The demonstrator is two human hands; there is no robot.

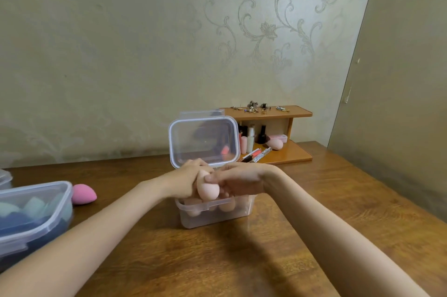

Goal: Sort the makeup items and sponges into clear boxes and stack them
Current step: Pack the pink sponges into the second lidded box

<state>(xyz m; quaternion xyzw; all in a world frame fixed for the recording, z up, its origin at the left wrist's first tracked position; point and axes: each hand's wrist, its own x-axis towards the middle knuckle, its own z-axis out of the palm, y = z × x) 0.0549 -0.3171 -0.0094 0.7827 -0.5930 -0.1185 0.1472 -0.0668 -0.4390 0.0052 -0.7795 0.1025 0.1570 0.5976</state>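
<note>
Two clear boxes in play on the counter (pixel 314 212). Center box (pixel 215 218): lid off the rim, holds several peach egg-shaped sponges (pixel 226 207) piled inside; exact count unclear through the plastic. Its clear lid (pixel 204 143) stands nearly upright at the far edge of the box, tilted slightly back, inner face toward the camera.

Left box (pixel 36 214), partly cut off by the frame edge: lid on, filled with blue, dark blue and pale green sponges. Pink sponge (pixel 83 194) lies on the counter just beside that box's right corner, long axis roughly left-right, pointed tip to the right.

Peach sponge (pixel 208 188) is held above the center box's opening, near its front rim. Long axis roughly vertical, tilted a little; fat rounded end down toward the box, narrow end up and hidden between the hands.

Left hand (pixel 187 181): fingers curled around the sponge's upper left side. Right hand (pixel 238 180): thumb presses on the sponge's right side, remaining fingers curled under and behind it. Both hands grip the same sponge.

Far right against the wall: small wooden shelf (pixel 292 154). Lower level has bottles, tubes lying flat, a pink case and one more peach sponge (pixel 275 144) on its side. Top level has small jewelry pieces, too small to identify.
</note>
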